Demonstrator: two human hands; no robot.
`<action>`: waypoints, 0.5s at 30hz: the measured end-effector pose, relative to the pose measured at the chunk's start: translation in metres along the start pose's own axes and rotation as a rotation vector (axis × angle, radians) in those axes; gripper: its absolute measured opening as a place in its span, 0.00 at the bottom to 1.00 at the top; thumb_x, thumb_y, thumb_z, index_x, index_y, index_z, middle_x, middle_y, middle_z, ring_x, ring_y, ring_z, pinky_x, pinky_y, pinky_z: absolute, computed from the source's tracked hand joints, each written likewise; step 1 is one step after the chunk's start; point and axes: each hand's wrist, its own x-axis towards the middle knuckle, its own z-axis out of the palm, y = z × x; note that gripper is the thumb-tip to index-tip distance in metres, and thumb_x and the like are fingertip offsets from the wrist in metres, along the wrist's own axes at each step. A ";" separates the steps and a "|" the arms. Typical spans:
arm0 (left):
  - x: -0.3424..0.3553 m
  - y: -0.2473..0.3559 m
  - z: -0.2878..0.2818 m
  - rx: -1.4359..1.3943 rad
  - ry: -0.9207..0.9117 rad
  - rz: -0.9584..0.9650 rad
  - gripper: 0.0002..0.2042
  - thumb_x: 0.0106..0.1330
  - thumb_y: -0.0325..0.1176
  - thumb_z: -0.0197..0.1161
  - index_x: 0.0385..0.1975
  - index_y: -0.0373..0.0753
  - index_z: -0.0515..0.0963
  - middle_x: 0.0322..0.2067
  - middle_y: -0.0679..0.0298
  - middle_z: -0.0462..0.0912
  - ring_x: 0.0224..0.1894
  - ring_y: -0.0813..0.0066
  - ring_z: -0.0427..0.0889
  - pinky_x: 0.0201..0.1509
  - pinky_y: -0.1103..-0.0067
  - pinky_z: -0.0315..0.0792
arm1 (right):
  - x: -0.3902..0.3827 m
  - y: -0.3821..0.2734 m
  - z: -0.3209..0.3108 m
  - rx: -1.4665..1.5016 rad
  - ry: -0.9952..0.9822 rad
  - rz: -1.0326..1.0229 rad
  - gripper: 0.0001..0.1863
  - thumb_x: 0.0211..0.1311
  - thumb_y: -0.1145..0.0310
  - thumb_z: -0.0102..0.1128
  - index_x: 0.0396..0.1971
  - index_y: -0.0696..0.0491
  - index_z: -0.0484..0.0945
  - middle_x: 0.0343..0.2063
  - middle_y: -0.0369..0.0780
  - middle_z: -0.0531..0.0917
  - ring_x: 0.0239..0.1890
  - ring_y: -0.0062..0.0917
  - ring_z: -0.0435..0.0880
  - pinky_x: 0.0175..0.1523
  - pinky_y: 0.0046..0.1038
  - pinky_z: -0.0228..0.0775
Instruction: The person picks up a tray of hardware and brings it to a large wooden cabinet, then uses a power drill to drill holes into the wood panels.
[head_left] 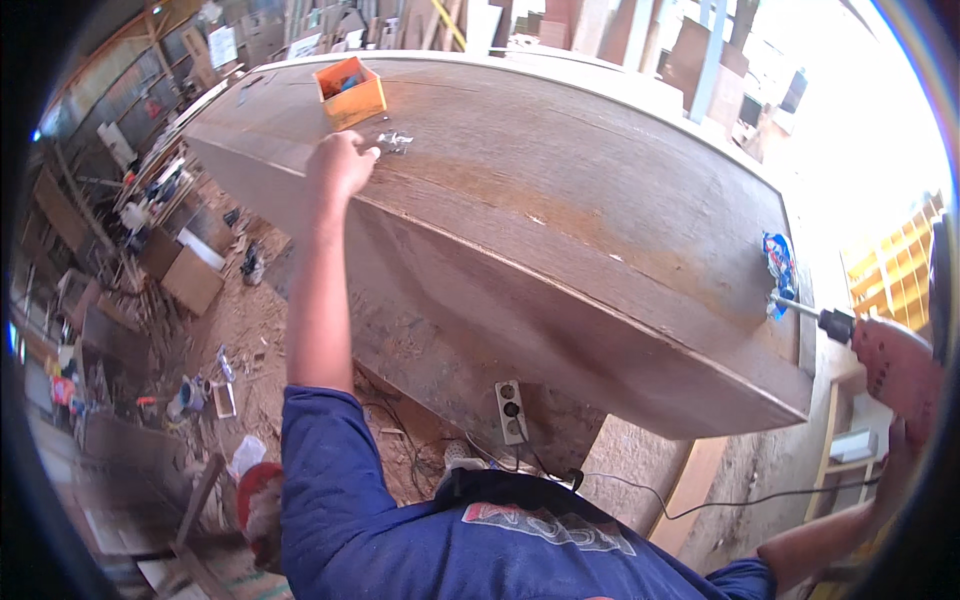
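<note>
My left hand (pixel 342 163) is over the near edge of the wooden bench top (pixel 560 150), its fingers bent inward. Whatever they hold, if anything, is too small to make out. Just right of it lies a small heap of shiny metal pieces, which look like screws (pixel 396 142). Behind the hand stands an open orange box (pixel 354 100) with small coloured things inside. At the far right my right hand (pixel 903 450) grips a red power drill (pixel 895 370), partly cut off by the rim. Its long bit points left, near a crumpled blue packet (pixel 778 268) on the bench.
A power strip (pixel 510 412) with cables hangs below the bench's front side. A black cord (pixel 690 512) runs toward the drill. Wood shavings, offcuts and tools litter the floor at left. Boards (pixel 630 35) lean behind the bench, and a yellow lattice (pixel 893 265) stands at right.
</note>
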 end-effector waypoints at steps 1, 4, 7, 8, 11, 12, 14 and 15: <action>0.015 -0.001 -0.003 0.008 -0.201 -0.016 0.13 0.61 0.45 0.73 0.40 0.46 0.90 0.36 0.54 0.90 0.42 0.56 0.90 0.50 0.64 0.81 | -0.011 -0.010 -0.001 0.000 0.009 -0.065 0.24 0.63 0.65 0.69 0.57 0.56 0.77 0.30 0.31 0.79 0.26 0.13 0.70 0.31 0.20 0.62; 0.036 0.010 0.002 -0.052 -0.430 0.073 0.13 0.58 0.47 0.76 0.30 0.43 0.90 0.31 0.56 0.90 0.38 0.58 0.90 0.48 0.65 0.80 | -0.035 -0.068 0.009 -0.020 0.041 -0.137 0.25 0.62 0.66 0.70 0.58 0.56 0.77 0.34 0.34 0.80 0.30 0.15 0.73 0.35 0.21 0.64; 0.043 0.002 0.016 -0.128 -0.430 0.141 0.12 0.57 0.42 0.77 0.29 0.39 0.89 0.26 0.58 0.89 0.31 0.67 0.87 0.42 0.69 0.78 | -0.036 -0.147 0.031 -0.047 0.066 -0.096 0.27 0.57 0.68 0.71 0.58 0.56 0.76 0.39 0.38 0.82 0.37 0.19 0.78 0.43 0.25 0.70; 0.044 -0.003 0.017 -0.195 -0.432 0.194 0.12 0.57 0.40 0.77 0.27 0.37 0.89 0.25 0.58 0.88 0.30 0.70 0.86 0.40 0.70 0.78 | -0.034 -0.170 0.038 -0.052 0.066 -0.094 0.28 0.56 0.69 0.72 0.58 0.56 0.76 0.41 0.39 0.83 0.40 0.21 0.79 0.45 0.27 0.72; 0.037 -0.012 0.015 -0.308 -0.454 0.211 0.09 0.58 0.36 0.75 0.28 0.36 0.88 0.26 0.59 0.89 0.30 0.75 0.86 0.38 0.73 0.78 | -0.032 -0.223 0.049 -0.053 0.041 -0.085 0.31 0.51 0.71 0.73 0.58 0.57 0.76 0.46 0.43 0.85 0.47 0.25 0.84 0.53 0.31 0.77; 0.031 -0.010 0.010 -0.351 -0.357 0.223 0.08 0.61 0.34 0.73 0.31 0.36 0.87 0.26 0.62 0.88 0.30 0.79 0.84 0.37 0.76 0.76 | -0.031 -0.233 0.050 0.020 -0.011 -0.097 0.28 0.51 0.73 0.72 0.55 0.56 0.77 0.43 0.41 0.85 0.44 0.23 0.85 0.50 0.29 0.78; 0.016 0.015 -0.004 -0.399 -0.264 0.263 0.07 0.64 0.33 0.72 0.34 0.35 0.86 0.26 0.65 0.87 0.31 0.82 0.82 0.36 0.78 0.74 | -0.032 -0.234 0.047 0.024 -0.007 -0.099 0.26 0.51 0.74 0.72 0.52 0.56 0.77 0.40 0.39 0.85 0.42 0.21 0.84 0.48 0.27 0.77; -0.004 0.042 -0.014 -0.592 -0.220 0.349 0.07 0.65 0.33 0.71 0.36 0.35 0.86 0.28 0.66 0.87 0.32 0.82 0.82 0.37 0.79 0.75 | -0.032 -0.236 0.049 0.046 -0.026 -0.128 0.24 0.50 0.74 0.72 0.50 0.56 0.78 0.38 0.37 0.85 0.39 0.19 0.84 0.45 0.25 0.77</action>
